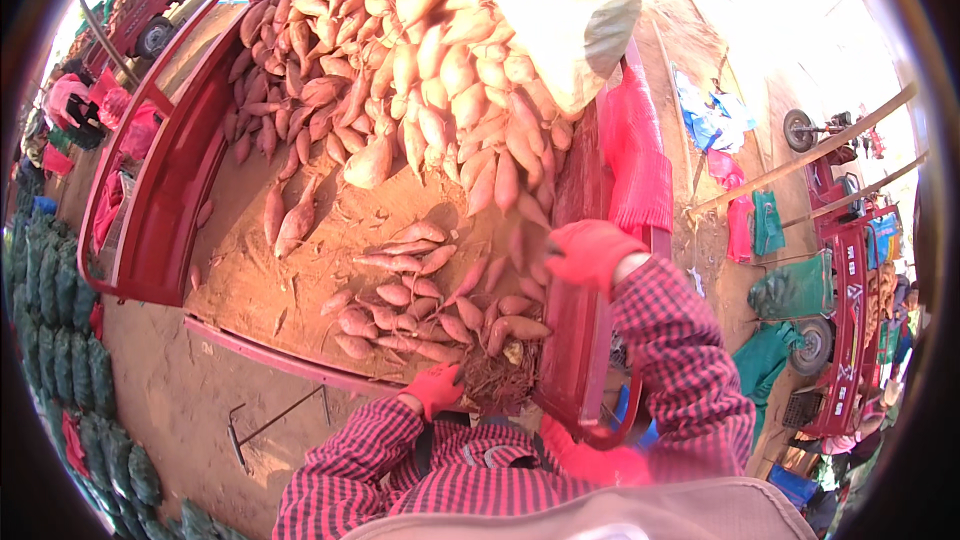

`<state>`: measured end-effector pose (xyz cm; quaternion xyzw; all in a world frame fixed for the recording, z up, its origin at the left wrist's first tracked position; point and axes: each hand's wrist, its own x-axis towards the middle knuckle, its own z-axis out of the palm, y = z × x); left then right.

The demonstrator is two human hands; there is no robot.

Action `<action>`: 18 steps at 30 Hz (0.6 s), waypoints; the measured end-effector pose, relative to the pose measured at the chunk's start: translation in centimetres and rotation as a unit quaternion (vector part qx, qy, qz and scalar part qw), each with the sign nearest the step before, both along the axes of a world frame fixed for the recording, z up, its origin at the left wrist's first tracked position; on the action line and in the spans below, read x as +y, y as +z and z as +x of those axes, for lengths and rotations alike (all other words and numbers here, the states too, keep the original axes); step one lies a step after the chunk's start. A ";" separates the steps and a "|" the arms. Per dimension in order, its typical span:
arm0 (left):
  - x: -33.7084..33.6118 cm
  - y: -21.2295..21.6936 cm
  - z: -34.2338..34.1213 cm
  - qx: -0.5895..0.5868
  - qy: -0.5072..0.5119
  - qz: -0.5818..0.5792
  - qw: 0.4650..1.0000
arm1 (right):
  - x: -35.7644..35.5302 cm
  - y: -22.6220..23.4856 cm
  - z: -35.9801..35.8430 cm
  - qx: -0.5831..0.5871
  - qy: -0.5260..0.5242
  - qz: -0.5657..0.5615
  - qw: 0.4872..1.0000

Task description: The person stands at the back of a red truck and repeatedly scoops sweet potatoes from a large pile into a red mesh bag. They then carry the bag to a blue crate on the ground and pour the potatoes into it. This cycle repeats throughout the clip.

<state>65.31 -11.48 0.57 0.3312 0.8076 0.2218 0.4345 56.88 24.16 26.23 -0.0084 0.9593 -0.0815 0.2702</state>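
Observation:
My right hand [592, 254], in a red glove, hangs over the right side wall of a red cart bed [575, 350]. Its fingers curl down beside the sweet potatoes; what lies under them is hidden. At the bed's near edge my left hand [434, 389], also gloved in red, has its fingers bent close to a tangle of brown roots [503, 380]. A small group of loose sweet potatoes [395, 295] lies on the soil-covered bed floor [320, 290] between the hands. Behind them rises a large heap of sweet potatoes [400, 70].
A pale sack [560, 20] covers the heap's right part. Red mesh bags [637, 155] drape over the right wall. Filled dark green sacks [65, 340] stand at left. A metal rod frame [275, 430] is on the ground. Another red cart [850, 340] stands at far right.

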 end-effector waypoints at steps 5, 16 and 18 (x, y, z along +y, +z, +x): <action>11.7 -4.1 -9.9 0.077 -0.032 0.067 0.994 | -1.2 -4.6 -1.4 -0.083 0.055 0.045 0.994; 31.8 -6.3 -35.1 0.411 0.149 0.034 0.899 | 0.2 -3.9 -1.5 -0.011 -0.024 -0.016 1.000; 33.7 -7.2 -38.0 0.393 0.135 -0.054 0.908 | 0.3 -4.0 -1.5 0.001 -0.022 -0.026 0.999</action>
